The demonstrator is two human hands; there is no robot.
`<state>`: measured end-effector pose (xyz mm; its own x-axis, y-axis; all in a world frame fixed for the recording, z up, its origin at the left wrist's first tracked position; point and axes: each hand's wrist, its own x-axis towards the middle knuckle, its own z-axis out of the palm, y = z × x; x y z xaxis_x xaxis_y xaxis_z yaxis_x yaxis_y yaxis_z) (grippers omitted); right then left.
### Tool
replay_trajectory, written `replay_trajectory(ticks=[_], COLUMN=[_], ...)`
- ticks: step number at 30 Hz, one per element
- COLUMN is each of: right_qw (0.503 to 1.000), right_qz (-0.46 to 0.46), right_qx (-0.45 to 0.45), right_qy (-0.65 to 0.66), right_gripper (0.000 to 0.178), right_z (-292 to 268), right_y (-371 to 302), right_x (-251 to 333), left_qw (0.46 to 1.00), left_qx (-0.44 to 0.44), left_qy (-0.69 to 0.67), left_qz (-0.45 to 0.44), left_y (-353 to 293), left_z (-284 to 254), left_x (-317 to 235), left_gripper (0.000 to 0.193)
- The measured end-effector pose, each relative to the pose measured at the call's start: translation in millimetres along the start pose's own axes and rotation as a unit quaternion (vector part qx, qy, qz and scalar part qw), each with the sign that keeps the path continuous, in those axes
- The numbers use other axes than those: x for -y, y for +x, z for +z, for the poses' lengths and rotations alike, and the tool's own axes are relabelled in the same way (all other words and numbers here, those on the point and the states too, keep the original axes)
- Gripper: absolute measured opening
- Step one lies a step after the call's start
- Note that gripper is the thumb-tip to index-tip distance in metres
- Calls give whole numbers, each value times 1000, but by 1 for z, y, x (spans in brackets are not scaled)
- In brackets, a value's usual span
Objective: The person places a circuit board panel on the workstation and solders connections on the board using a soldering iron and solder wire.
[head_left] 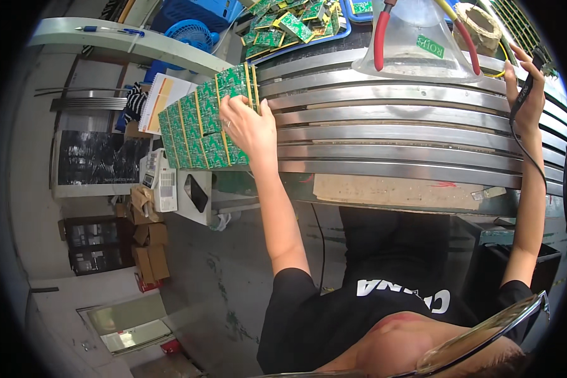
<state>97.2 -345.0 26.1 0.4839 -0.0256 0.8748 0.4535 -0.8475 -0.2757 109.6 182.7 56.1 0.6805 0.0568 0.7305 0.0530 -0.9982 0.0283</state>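
Note:
Green circuit board panels (198, 126) with tan strips between them lie side by side at the left end of the metal rails. My left hand (249, 126) is on the rightmost panel, its fingers bent over the boards and its thumb by the right edge. Far to the right, my raised right hand (528, 104) is closed around a slim handheld tool with a black cable (516, 123). The cable runs down along my forearm; fingers hide most of the tool, so its kind is unclear.
Long parallel metal rails (384, 132) cross the bench. Above them hangs a clear plastic funnel-shaped hood (416, 44), with red-handled pliers (380, 41) before it. Loose boards fill a blue tray (305, 44) at the back. A tape roll (479, 28) stands behind. A phone (196, 193) lies left.

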Motion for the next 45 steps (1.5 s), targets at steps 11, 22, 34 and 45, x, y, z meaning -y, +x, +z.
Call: replay_trajectory(ticks=[11,22,34,45], right_qw=[999,986,910,902], right_qz=[16,39,-9,-14], right_qx=[-51,-108,-95,-116], right_qy=[9,-124,403,416], right_gripper=[38,32,53,60], right_z=[-5,-12,-79,-113], right_y=[8,-7,-15,-17], right_x=[5,-23,111,134], left_qw=[992,876,768,789], left_qx=[19,45,202,162], left_qy=[-69,-323,-448,-457], left_qz=[101,355,412,377], left_y=[-11,-70,-92,-102], left_z=[-1,-37,-73,-70], left_x=[-20,-82,-159,-174], left_gripper=[20,18,15,16])
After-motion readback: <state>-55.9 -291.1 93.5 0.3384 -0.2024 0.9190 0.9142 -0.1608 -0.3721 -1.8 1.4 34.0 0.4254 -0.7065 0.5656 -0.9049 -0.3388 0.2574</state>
